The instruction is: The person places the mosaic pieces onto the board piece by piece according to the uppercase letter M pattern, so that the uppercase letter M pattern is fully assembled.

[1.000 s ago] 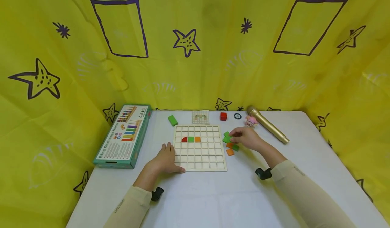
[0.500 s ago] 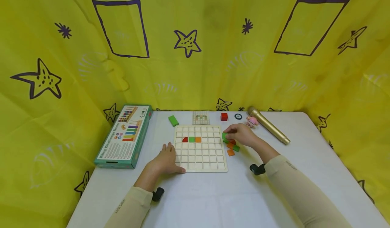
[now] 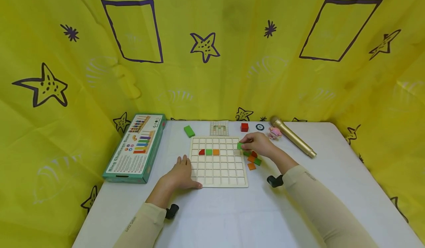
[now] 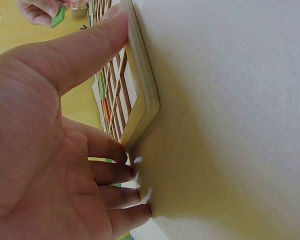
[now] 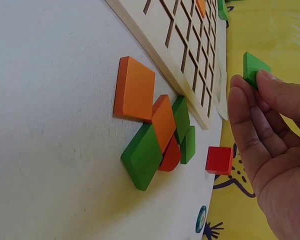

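Observation:
My right hand (image 3: 260,145) pinches a green square tile (image 5: 254,69) between thumb and fingers, above the right edge of the wooden grid board (image 3: 217,170). The left hand (image 3: 179,172) rests at the board's near left corner, its thumb on the front rim and its straight fingers along the left side (image 4: 75,115). In one row of the grid sit a red quarter-round tile (image 3: 201,152), a green tile (image 3: 208,152) and an orange tile (image 3: 216,152). Beside the board's right edge lies a small pile of loose orange, green and red tiles (image 5: 135,90).
A printed pattern card (image 3: 219,128) lies behind the board, with a green block (image 3: 189,131) to its left. Right of it are a red cube (image 3: 244,127), a round disc (image 3: 260,127), a pink figurine (image 3: 274,133) and a gold microphone (image 3: 293,137). A game box (image 3: 134,148) lies at left.
The right hand has picked a green tile from the pile and carried it left to the board's right edge. My left hand stays at the board's corner.

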Tool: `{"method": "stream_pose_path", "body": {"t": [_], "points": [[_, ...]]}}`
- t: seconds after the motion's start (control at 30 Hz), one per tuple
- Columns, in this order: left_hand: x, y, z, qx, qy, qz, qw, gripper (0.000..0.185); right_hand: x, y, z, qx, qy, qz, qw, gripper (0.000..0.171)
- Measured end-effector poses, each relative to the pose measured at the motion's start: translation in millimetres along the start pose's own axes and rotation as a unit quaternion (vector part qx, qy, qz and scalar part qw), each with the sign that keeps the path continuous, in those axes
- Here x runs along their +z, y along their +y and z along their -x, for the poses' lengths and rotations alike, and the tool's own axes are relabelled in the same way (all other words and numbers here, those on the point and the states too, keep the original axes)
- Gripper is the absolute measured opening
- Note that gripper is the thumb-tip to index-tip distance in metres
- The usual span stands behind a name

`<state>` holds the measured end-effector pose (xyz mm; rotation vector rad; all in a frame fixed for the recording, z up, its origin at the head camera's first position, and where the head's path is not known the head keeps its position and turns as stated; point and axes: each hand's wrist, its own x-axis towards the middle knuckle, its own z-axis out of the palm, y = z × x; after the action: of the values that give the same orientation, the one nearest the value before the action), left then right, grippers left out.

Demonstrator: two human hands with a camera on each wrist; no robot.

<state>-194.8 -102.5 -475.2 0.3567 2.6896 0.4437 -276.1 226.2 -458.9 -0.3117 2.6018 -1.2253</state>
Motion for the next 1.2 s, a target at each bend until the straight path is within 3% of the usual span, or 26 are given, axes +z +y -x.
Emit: {"method": "stream_pose_path", "body": {"t": [0.23,1.2], "points": [[0.2,-0.6,-0.3,0.001,-0.001,-0.003,1.0000,0.117,6,-3,-6,-0.003,-0.008,-0.031,0.999,0.013],[1.9,-1.2,-2.9,-0.008,0.001,-0.006,1.0000,0.119,32,-16,-28,0.009,-0.036,-0.031,0.999,0.006]]}}
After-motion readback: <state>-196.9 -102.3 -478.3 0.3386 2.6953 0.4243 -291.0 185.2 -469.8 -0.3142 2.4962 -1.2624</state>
